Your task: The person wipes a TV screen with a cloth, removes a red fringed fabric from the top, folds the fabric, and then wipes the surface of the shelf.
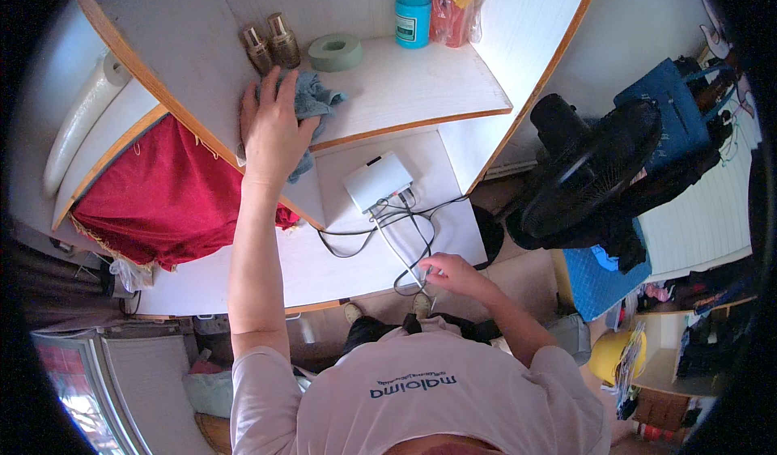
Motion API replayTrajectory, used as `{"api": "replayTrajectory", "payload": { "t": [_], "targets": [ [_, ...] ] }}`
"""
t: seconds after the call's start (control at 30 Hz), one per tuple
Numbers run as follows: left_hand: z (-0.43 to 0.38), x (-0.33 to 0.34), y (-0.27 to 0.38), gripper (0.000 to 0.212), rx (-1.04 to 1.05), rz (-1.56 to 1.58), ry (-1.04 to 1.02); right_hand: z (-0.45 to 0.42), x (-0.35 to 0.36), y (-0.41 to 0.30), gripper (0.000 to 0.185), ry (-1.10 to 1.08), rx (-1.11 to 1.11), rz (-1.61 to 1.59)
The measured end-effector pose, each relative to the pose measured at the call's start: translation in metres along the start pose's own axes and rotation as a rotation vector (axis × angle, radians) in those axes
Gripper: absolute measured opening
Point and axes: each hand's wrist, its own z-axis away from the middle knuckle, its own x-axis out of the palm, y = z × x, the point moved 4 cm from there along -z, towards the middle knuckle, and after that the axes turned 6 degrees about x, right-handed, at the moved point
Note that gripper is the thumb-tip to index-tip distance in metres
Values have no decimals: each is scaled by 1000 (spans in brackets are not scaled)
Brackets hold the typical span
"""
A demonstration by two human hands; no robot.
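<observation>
My left hand (273, 124) presses a blue-grey cloth (312, 100) onto the left end of a white shelf (419, 84). Just beyond its fingertips stand two small bottles with gold caps (282, 42), and a pale green ring-shaped object (335, 52) lies to their right. Farther right on the shelf are a turquoise jar (413, 18) and a red item in clear plastic (452, 12). My right hand (446, 273) is lower down, by the desk's front edge, with its fingers curled near the cables; whether it holds one cannot be told.
A white router (378, 182) with black and white cables (388, 236) sits below the shelf. Red cloth (164, 206) hangs at the left. To the right are a black fan (589, 175), a blue bag (665, 115) and a yellow object (607, 358).
</observation>
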Motion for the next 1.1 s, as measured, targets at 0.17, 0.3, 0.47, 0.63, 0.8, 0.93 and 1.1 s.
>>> {"api": "replayTrajectory", "payload": {
  "t": [0.17,0.3,0.47,0.63,0.8,0.93,1.1],
  "targets": [
    [-15,21,-19,59,-113,132,-216,-7,-12,-25,32,14,-98,-38],
    [-22,27,-6,52,-23,230,-222,-17,-36,-81,28,-3,-158,-161],
    [-24,5,71,42,217,332,-90,-29,-114,-169,15,373,-433,-219],
    [-25,13,51,36,205,484,-122,-41,-110,-208,11,560,-518,-238],
    [-21,9,56,34,294,407,-102,-24,-44,-170,12,443,-440,-59],
    [-20,14,60,35,291,380,-103,8,-20,-100,13,394,-51,-150],
    [-19,16,59,35,283,357,-121,62,-7,43,20,456,395,-510]
  ]
}}
